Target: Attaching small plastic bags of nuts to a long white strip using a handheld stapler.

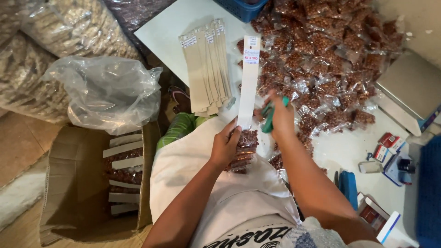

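Cardboard box (82, 183) at far left holds finished strips. Left hand (226, 146) clamped on small nut packet (243, 154), over lap, at bottom end of white card strip (248, 82). Packet looks light, soft, crinkly, likely slippery; strip thin, bendy, best held at join. Right hand (281, 117) closed around green stapler (268, 118). Loose packet heap (330, 59) on table at right.

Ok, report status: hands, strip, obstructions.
Left hand holds white card strip with nut packets. Right hand grips green stapler at strip. Nothing in the way.
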